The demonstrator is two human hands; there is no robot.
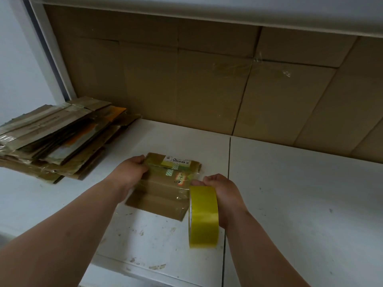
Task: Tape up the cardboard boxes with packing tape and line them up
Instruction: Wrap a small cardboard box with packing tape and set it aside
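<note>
Glossy yellow plastic tape roll (203,216); matt brown cardboard box (163,189).

Flattened labelled cardboard box (165,187) on table; yellow tape roll (203,216) upright beside.

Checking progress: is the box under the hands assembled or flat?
Flat: the box lies collapsed on the table, creases showing.

There was one roll of yellow packing tape (203,216), and one flattened cardboard box (163,188) lay beside it on the bench (300,193). Left of that box sat one stack of flattened boxes (56,137), too overlapped to count. Two hands were in view, the left hand (129,172) and the right hand (221,189).
</note>
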